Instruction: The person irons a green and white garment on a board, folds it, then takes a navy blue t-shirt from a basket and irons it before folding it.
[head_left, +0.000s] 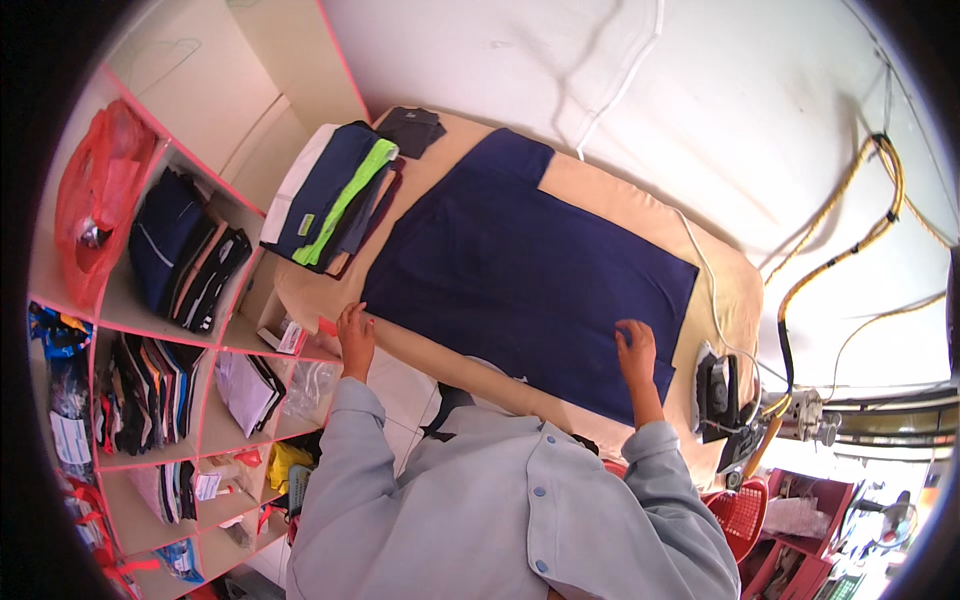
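Note:
A navy blue short-sleeved shirt (510, 247) lies spread flat over a padded ironing table (600, 180) covered in peach cloth. One sleeve points toward the wall, and a small pale mark shows near the shirt's close edge. My left hand (355, 341) is at the shirt's left corner, its fingertips beside the fabric; whether they touch it I cannot tell. Over the shirt's right part, my right hand (637, 360) has its fingers bent and apart, with nothing visible in them. An electric iron (716, 394) stands at the table's right end, its white cord running across the cover.
Folded garments (330, 199) are stacked at the table's left, near a small dark folded cloth (411, 131). Pink-edged shelves (210, 349) on the left hold clothes and plastic bags. Yellow cables (832, 259) hang by the wall. A red plastic basket (742, 517) sits low at right.

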